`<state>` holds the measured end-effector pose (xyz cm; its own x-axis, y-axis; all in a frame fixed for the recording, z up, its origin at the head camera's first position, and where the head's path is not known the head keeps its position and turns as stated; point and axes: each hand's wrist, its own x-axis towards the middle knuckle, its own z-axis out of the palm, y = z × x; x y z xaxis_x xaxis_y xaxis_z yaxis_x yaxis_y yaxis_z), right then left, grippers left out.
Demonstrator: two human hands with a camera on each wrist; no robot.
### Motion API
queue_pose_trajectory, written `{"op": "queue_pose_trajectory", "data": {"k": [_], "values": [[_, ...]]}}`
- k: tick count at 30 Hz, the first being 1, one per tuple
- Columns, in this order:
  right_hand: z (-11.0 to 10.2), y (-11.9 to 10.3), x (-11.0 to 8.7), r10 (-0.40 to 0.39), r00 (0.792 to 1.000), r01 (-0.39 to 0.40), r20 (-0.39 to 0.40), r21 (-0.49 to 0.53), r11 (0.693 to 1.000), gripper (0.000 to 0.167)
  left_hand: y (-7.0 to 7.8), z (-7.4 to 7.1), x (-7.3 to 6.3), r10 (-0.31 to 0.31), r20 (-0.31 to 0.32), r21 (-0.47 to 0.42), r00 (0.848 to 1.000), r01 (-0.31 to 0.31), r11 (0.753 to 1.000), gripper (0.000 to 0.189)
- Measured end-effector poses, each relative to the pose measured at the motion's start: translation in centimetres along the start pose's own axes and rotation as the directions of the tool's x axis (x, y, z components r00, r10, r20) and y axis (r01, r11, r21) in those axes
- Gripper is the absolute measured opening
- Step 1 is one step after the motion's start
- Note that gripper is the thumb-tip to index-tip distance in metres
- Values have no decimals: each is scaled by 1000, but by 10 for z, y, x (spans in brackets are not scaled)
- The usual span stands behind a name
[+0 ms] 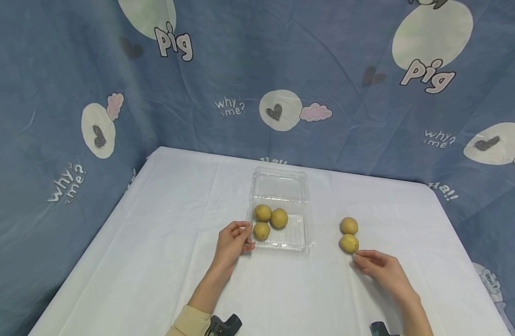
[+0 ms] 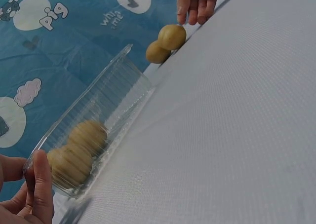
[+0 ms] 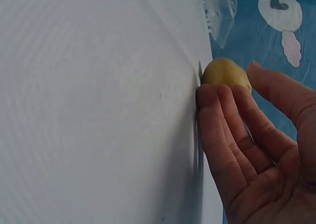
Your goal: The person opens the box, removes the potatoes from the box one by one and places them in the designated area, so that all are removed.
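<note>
A clear plastic clamshell box point(image 1: 297, 233) lies with its lid point(image 1: 280, 183) folded back. Three round, yellow-brown, potato-like items point(image 1: 279, 218) sit in its left half. At the box's front left corner, my left hand point(image 1: 232, 243) pinches the rim between thumb and fingers, plain in the left wrist view point(image 2: 34, 189). To the right of the box, two more such items lie in a line, a rear one point(image 1: 349, 226) and a front one point(image 1: 349, 243). My right hand point(image 1: 381, 269) has its fingertips at the front one, fingers extended and not wrapped round it; contact is unclear.
A white cloth covers the table point(image 1: 156, 261). Behind and to the left hangs a blue printed curtain point(image 1: 224, 60), close along the table's back edge. Dark wrist devices point(image 1: 224, 325) show at the bottom of the head view.
</note>
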<state>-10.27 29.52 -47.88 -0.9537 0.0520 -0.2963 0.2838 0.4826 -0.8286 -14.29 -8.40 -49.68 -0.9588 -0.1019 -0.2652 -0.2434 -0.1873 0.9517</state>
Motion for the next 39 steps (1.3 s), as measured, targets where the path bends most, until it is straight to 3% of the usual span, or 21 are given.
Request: {"op": "queue_pose_trajectory", "data": {"k": [7,11,29,39], "values": [[8,-6,-1,-69,996,66,59,57,996,47,0,0,0,-3,-4,-1,1000,3,1000,23],[13,-10,-3,-72,994,66,84,81,995,45,0,0,0,-2,-4,-3,1000,2,1000,23],[39,-23,-1,-177,979,157,102,175,972,43,-2,0,-1,0,3,-17,1000,0,1000,23],[47,-30,5,-195,975,177,110,155,972,43,-1,-1,0,7,7,-24,1000,-7,1000,23]]}}
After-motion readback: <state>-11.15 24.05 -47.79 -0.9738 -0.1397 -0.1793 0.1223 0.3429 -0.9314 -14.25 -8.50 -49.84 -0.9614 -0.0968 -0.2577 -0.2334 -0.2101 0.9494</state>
